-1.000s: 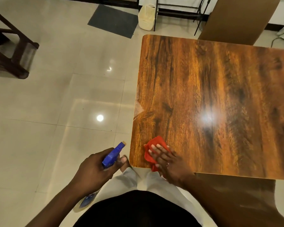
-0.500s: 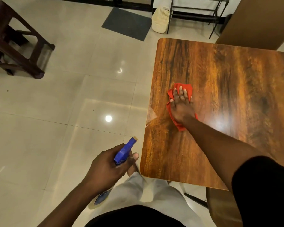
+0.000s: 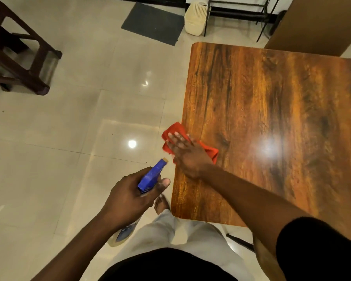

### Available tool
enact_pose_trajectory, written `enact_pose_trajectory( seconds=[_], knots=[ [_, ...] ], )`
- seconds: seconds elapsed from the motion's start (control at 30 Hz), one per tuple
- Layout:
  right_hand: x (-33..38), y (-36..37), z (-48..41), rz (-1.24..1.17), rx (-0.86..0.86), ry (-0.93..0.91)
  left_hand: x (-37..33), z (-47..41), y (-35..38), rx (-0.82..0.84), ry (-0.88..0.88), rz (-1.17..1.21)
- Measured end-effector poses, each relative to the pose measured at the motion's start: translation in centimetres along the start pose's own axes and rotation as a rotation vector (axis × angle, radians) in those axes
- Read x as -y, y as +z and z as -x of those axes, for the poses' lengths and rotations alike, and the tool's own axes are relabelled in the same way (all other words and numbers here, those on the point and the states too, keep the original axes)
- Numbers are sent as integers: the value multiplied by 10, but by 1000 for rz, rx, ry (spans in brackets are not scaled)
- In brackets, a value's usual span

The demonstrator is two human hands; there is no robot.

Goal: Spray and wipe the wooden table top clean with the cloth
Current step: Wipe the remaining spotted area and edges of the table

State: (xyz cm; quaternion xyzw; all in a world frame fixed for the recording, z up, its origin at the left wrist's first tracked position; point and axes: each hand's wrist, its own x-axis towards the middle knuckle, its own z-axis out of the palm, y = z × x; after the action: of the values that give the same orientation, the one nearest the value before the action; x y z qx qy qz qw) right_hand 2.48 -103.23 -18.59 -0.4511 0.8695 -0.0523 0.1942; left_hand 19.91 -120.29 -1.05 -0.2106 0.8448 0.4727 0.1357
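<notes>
The cloth (image 3: 173, 129), a red one, lies bunched on the wooden table top (image 3: 272, 128) at its 9 o'clock edge, one corner hanging out over the floor. The right hand (image 3: 188, 157) lies flat on it, fingers (image 3: 176, 138) straight and slightly spread, pressing down rather than gripping. The step in hand looks like the wiping, here along the left rim. Glare hides whether the wood is wet, and no dirt shows, so how much is left to wipe cannot be judged.

The next move probably calls for drawing the cloth back in from the edge toward 3 o'clock with the palm kept flat, since a stroke further toward 9 o'clock could carry it off the table.

At 7 o'clock from the cloth, off the table and over the floor, the left hand (image 3: 130, 195) is curled round the neck of the spray bottle (image 3: 151, 176), thumb out along its side, nozzle aimed toward 1 o'clock. A fresh spray would need it swung over the wood.

A bare foot (image 3: 161, 203) stands just beside the near-left corner. Well apart are a dark stool (image 3: 18, 57) at 10 o'clock, a grey mat (image 3: 152, 23) and a cream basket (image 3: 196, 19) near 12, and a brown board (image 3: 316, 23) touching or just behind the far edge at 1 o'clock. Nothing shows on the table in the cloth's way.
</notes>
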Motion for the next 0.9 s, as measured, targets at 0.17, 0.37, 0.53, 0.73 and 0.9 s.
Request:
enact_pose_trajectory(
  seconds=[0.17, 0.37, 0.53, 0.73, 0.9],
  knots=[
    [55, 49, 74, -14, 35, -139, -4, 1, -1, 9, -16, -10],
    [82, 67, 129, 35, 78, -234, -11, 7, 7, 43, -19, 3],
    [83, 61, 152, 96, 222, -308, -18, 10, 16, 79, -13, -2],
    [92, 47, 185, 171, 240, -369, -30, 9, 23, 135, 30, -11],
    [96, 28, 212, -301, 280, -217, -32, 5, 26, 156, 90, 22]
  ],
)
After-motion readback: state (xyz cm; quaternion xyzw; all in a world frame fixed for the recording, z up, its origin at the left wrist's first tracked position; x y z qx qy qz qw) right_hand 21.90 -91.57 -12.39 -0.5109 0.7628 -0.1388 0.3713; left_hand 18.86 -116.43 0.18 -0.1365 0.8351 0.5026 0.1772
